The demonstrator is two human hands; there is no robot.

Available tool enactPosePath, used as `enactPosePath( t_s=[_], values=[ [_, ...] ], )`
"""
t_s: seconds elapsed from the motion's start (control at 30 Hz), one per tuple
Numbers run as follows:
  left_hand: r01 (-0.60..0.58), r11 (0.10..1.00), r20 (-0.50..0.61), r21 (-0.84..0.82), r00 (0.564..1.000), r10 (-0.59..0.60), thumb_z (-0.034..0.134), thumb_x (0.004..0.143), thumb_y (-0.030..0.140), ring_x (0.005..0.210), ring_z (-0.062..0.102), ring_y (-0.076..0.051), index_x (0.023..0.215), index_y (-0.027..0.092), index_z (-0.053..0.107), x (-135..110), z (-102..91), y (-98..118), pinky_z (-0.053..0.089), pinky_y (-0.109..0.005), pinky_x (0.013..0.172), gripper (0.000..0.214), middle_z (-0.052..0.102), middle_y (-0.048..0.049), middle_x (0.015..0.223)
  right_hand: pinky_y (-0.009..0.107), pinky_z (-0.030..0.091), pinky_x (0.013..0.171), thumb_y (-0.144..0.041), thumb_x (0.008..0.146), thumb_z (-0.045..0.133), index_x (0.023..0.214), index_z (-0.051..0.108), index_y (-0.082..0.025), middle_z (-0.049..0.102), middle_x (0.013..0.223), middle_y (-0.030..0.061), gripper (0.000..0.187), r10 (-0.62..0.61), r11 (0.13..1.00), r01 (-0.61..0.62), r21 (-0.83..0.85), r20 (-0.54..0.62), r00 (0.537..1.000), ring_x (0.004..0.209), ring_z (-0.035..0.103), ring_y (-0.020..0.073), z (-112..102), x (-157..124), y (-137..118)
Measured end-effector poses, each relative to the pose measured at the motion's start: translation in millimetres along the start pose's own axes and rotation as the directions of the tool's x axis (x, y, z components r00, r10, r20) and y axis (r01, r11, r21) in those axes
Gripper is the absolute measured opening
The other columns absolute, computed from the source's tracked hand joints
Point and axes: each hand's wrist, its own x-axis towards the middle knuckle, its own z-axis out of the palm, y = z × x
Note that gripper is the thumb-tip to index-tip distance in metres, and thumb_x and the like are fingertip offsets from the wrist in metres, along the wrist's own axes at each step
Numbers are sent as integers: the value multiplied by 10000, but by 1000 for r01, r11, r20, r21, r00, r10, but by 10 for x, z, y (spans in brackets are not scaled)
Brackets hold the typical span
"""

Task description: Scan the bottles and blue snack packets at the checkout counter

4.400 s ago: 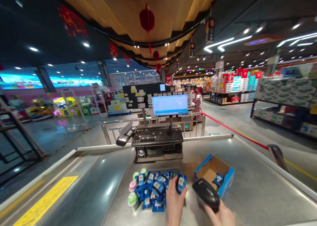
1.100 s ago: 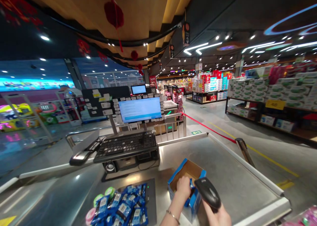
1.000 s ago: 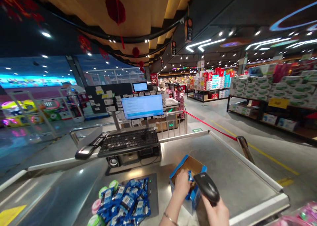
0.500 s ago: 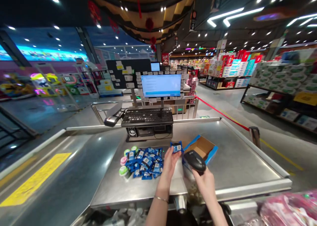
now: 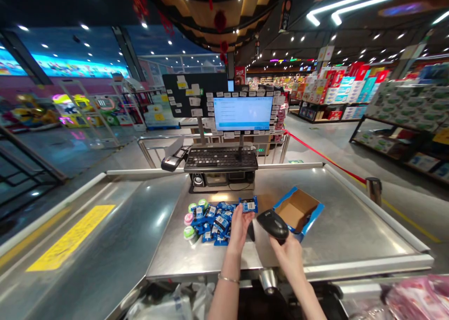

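My left hand [image 5: 240, 224] is closed on a small blue packet [image 5: 248, 204], its white barcode label facing up. In my right hand [image 5: 288, 252] is a black barcode scanner [image 5: 272, 224], its head pointing left toward the packet. A pile of similar blue packets [image 5: 219, 221] lies on the metal counter just left of my left hand. Several small round tubs with green and pink lids, such as a green-lidded tub [image 5: 190, 234], stand at the pile's left edge. Behind the scanner sits an open blue cardboard box [image 5: 293, 207], brown inside.
A black keyboard [image 5: 221, 158] stands on a raised unit behind the pile, below a lit monitor [image 5: 242, 112]. The steel counter [image 5: 354, 217] has a raised rim. A card terminal [image 5: 172, 160] is left of the keyboard. Plastic bags [image 5: 178, 306] hang below the front edge.
The whole view has shifted, so the counter and its things sit farther right in the picture. My left hand still holds the packet and my right hand the scanner, now slightly re-angled.
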Motion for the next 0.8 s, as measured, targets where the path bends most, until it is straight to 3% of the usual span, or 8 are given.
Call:
enactPosePath(
  t_s=[0.23, 0.37, 0.43, 0.5, 0.57, 0.63, 0.7, 0.8],
  values=[
    [-4, 999, -6, 36, 1000, 4, 678, 718, 496, 668, 648, -138, 906, 150, 521, 22, -72, 37, 506, -266, 695, 423, 649, -35, 730, 330, 508, 680, -511, 743, 460, 1040, 653, -139, 729, 848, 116, 514, -22, 1000, 22, 1, 12, 1000, 827, 681, 289, 28, -31, -59],
    [-150, 939, -43, 309, 984, 172, 665, 713, 497, 741, 643, -167, 960, 171, 555, 88, -223, 197, 493, -290, 715, 424, 645, -41, 835, 335, 506, 677, -563, 731, 467, 1066, 647, -121, 731, 828, 123, 583, 17, 998, -17, 63, 2, 1000, 792, 682, 286, 23, -10, -44],
    [-303, 749, 26, 590, 934, 357, 649, 736, 458, 861, 628, -192, 993, 188, 590, 127, -343, 339, 470, -310, 804, 377, 647, -60, 955, 343, 504, 697, -581, 732, 466, 1077, 642, -112, 730, 850, 130, 608, 13, 997, -12, 77, -16, 1000, 830, 678, 295, 16, 1, -35],
    [-382, 407, 172, 829, 868, 465, 617, 774, 384, 980, 588, -218, 1014, 206, 609, 162, -473, 470, 419, -333, 904, 299, 638, -70, 1037, 347, 505, 695, -587, 723, 468, 1054, 651, -111, 730, 843, 134, 607, 14, 997, -13, 77, -12, 1000, 841, 676, 303, 7, 9, -32],
    [-353, 46, 292, 935, 835, 466, 572, 803, 304, 1043, 550, -241, 1036, 210, 605, 190, -589, 548, 379, -363, 949, 253, 621, -81, 1087, 344, 507, 688, -579, 726, 463, 1027, 659, -117, 730, 836, 135, 585, 6, 996, -6, 84, 1, 1000, 833, 679, 302, -1, 15, -31],
    [-274, -227, 349, 935, 831, 433, 545, 810, 260, 1067, 526, -262, 1050, 196, 593, 205, -672, 566, 372, -391, 946, 253, 601, -97, 1126, 342, 509, 688, -568, 733, 456, 1005, 662, -123, 731, 830, 136, 561, -8, 995, 8, 96, -6, 1000, 828, 682, 303, -3, 23, -16],
    [-196, -389, 362, 900, 834, 416, 554, 805, 275, 1089, 507, -289, 1038, 175, 590, 209, -713, 545, 378, -421, 932, 256, 593, -117, 1142, 343, 513, 681, -569, 722, 468, 991, 663, -126, 732, 809, 133, 554, -11, 993, 14, 114, -26, 1000, 819, 683, 309, 5, 39, 23],
    [-139, -452, 367, 881, 804, 467, 566, 806, 349, 1169, 456, -338, 1008, 154, 599, 199, -674, 487, 371, -469, 940, 282, 573, -151, 1192, 328, 523, 648, -573, 680, 518, 949, 678, -148, 737, 793, 111, 527, -10, 984, 12, 176, -14, 1000, 798, 688, 307, 44, 88, 108]
  ],
)
